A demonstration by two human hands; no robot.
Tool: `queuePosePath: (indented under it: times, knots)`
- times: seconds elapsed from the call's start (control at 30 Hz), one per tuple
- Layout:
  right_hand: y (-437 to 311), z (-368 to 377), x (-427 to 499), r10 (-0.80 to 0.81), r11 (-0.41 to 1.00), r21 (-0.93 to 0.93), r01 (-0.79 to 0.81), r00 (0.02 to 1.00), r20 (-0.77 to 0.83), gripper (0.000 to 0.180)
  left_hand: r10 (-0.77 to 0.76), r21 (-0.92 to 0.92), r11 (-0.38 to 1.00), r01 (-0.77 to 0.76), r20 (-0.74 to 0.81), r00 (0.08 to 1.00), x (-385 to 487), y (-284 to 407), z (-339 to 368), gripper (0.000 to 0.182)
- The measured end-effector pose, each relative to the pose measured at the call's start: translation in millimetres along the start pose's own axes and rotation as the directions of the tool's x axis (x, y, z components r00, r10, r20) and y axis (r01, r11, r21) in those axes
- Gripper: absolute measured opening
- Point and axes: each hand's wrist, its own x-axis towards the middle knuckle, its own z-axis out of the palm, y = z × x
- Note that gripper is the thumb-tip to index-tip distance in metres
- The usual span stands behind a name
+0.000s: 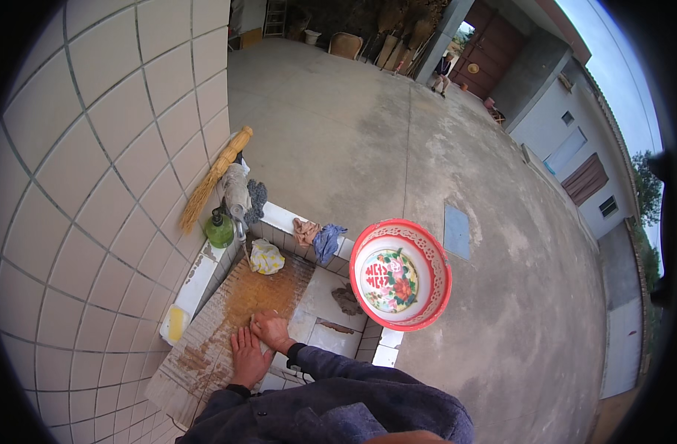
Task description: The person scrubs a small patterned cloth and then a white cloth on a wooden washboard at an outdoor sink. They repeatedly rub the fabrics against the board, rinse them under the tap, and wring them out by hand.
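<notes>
A worn, ridged wooden washboard (pixel 205 338) lies slanted across a tiled sink. My left hand (pixel 248 358) rests on it with the palm down and the fingers extended. Beside it, touching, my right hand (pixel 271 329) is curled around a small pale thing, mostly hidden, that I cannot identify. A white cloth with yellow spots (pixel 266 257) lies at the board's upper end, below a metal tap (pixel 240 230). The red-rimmed enamel basin (pixel 444 277), with a flower pattern inside, stands on the sink's right edge.
Along the sink's ledge are a green pump bottle (pixel 219 230), a straw brush (pixel 219 175), a yellow soap bar (pixel 177 324), a brown cloth (pixel 305 231) and a blue cloth (pixel 328 242). A dark rag (pixel 346 299) lies inside the sink. A tiled wall rises at left. Far off, a person (pixel 442 72) sits by a gate.
</notes>
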Motion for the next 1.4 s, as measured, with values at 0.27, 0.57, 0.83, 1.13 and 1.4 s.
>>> queuePosePath:
  times: [0.27,0.57,0.83,1.13,1.4]
  knots:
    - [-2.1,-1.6,0.2,0.016,1.0,-0.014,-0.015,1.0,0.015,0.019,-0.006,-0.023,1.0,0.006,-0.003,1.0,0.6,0.9,-1.0,0.08]
    - [0.4,0.3,-0.1,0.006,1.0,-0.02,-0.005,1.0,0.009,0.018,-0.01,-0.025,1.0,0.01,-0.004,1.0,1.1,0.9,-1.1,0.08]
    - [-0.3,0.8,0.2,0.006,1.0,-0.019,-0.006,1.0,-0.025,0.021,-0.012,-0.019,1.0,0.012,-0.006,1.0,1.6,0.2,0.7,0.08]
    - [0.2,1.0,0.6,0.006,1.0,-0.011,-0.006,1.0,-0.027,0.02,-0.017,-0.034,0.999,0.017,-0.001,1.0,2.0,0.3,0.5,0.079]
    - [0.3,-0.2,0.7,0.017,0.999,-0.032,-0.017,1.0,0.0,0.019,-0.018,-0.019,1.0,0.018,0.013,1.0,2.2,0.6,-0.3,0.078]
